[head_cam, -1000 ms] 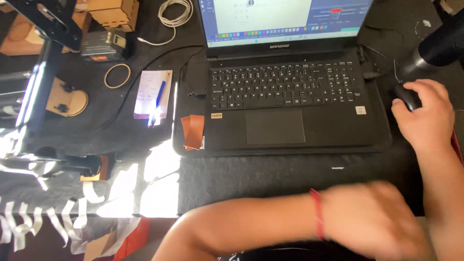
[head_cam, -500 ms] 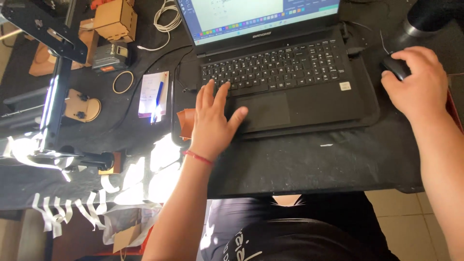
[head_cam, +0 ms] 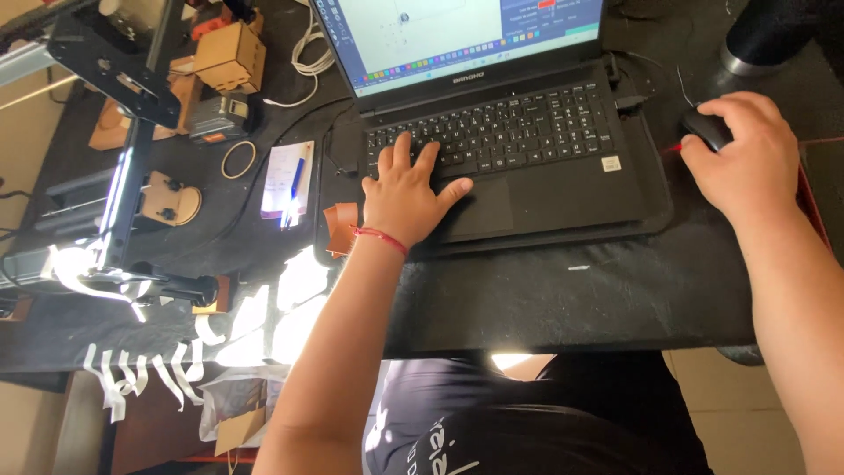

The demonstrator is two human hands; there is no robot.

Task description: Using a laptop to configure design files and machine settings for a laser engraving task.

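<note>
While both hands worked at the computer, the scene stood so:

Left hand: the left hand lay flat and open, fingers spread onto the lower left keys of the laptop, palm on the palm rest just left of the touchpad; it gripped nothing. A red string circled its wrist.

Right hand: the right hand was curled loosely over a black mouse, covering most of it, just right of the laptop.

Laptop: open on the dark surface, its screen lit.

Beside the left hand: a small brown leather piece lay at the laptop's left edge, touching the wrist.

Further left: a paper slip with a blue pen on it, a rubber band, and a coiled white cable.

Containers: a small cardboard box stood at the far left, closed, its contents hidden; a dark round vessel stood beyond the mouse, its inside out of sight.
</note>
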